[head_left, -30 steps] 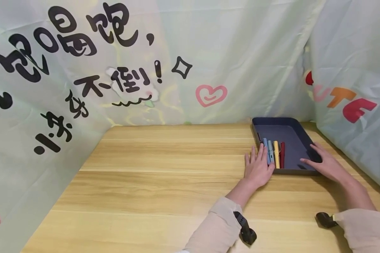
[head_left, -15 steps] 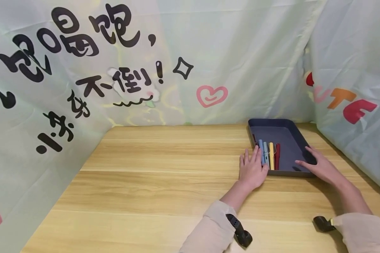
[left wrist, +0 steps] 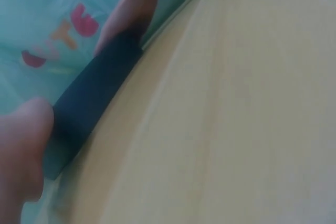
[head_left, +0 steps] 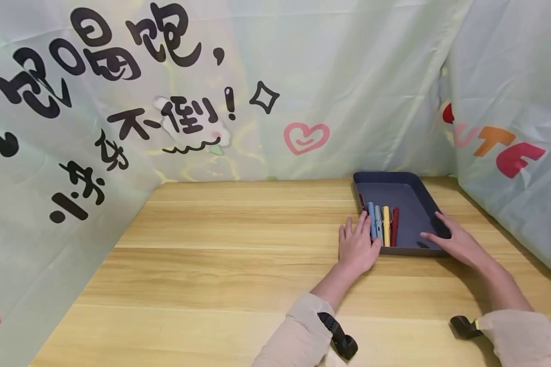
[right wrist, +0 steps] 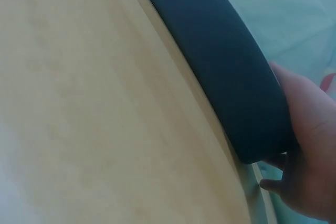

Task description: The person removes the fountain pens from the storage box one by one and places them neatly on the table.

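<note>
A dark blue rectangular tray (head_left: 413,251) lies on the table at the right. Along its left side are several pens: a blue pen (head_left: 372,219), a grey-blue pen (head_left: 378,224), a yellow pen (head_left: 386,225), a dark red pen (head_left: 395,227) and another dark one by the wall. My left hand (head_left: 355,251) holds the tray's near left corner, thumb at the front rim, fingers along the outer left wall. At the near right, my right hand (head_left: 461,242) grips the side, its thumb over the rim. The right wrist view shows this hand (right wrist: 310,145) around the corner.
A wooden table (head_left: 234,285) extends to the left and in front of the tray. A pale printed cloth (head_left: 349,76) hangs close behind it and along both sides. Black wrist cameras (head_left: 342,339) sit on both beige sleeves (head_left: 298,331).
The tray, with the pens in it, has slid a little to the left across the table. Both hands have moved left along with it, keeping their places on its sides.
</note>
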`<action>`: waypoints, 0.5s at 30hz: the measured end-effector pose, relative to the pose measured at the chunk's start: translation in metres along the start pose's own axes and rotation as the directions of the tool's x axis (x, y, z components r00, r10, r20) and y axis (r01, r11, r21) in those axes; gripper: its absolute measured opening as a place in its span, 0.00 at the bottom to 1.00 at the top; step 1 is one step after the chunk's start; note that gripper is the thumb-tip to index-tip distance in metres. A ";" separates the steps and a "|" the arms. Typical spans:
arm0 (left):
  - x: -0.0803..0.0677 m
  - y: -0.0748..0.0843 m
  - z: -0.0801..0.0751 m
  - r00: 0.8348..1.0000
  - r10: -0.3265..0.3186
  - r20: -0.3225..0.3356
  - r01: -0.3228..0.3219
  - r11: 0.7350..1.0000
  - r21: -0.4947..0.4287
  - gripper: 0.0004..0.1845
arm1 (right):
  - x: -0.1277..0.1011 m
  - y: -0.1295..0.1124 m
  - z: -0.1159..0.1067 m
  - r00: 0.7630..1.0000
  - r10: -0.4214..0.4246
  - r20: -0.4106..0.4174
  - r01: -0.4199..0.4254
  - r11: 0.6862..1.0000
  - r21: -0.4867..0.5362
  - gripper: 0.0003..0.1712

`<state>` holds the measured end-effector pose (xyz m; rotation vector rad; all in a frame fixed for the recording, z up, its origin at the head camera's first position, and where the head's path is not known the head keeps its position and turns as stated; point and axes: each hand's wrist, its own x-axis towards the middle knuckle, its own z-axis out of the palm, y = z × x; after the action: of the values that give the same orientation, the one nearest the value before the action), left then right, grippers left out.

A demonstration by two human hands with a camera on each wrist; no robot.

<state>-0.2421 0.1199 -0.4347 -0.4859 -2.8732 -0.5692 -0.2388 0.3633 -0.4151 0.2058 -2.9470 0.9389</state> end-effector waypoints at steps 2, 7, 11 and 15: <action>0.000 -0.001 -0.002 1.000 -0.003 -0.003 0.003 1.000 0.015 0.30 | 0.000 -0.002 0.002 1.000 -0.006 -0.008 0.006 1.000 0.005 0.50; 0.001 -0.002 -0.007 0.999 -0.017 -0.046 0.020 0.998 0.059 0.30 | -0.001 -0.007 0.006 1.000 -0.009 -0.020 0.009 1.000 -0.003 0.50; 0.004 -0.003 -0.010 0.995 -0.041 -0.091 0.052 0.992 0.116 0.30 | -0.001 -0.013 0.009 1.000 -0.001 -0.006 0.001 1.000 -0.021 0.50; 0.007 -0.005 -0.012 0.991 -0.056 -0.123 0.073 0.987 0.141 0.30 | -0.002 -0.019 0.013 1.000 0.000 0.002 0.000 1.000 -0.029 0.50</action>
<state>-0.2488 0.1124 -0.4243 -0.3254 -2.7983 -0.3801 -0.2345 0.3410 -0.4148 0.2058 -2.9607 0.8958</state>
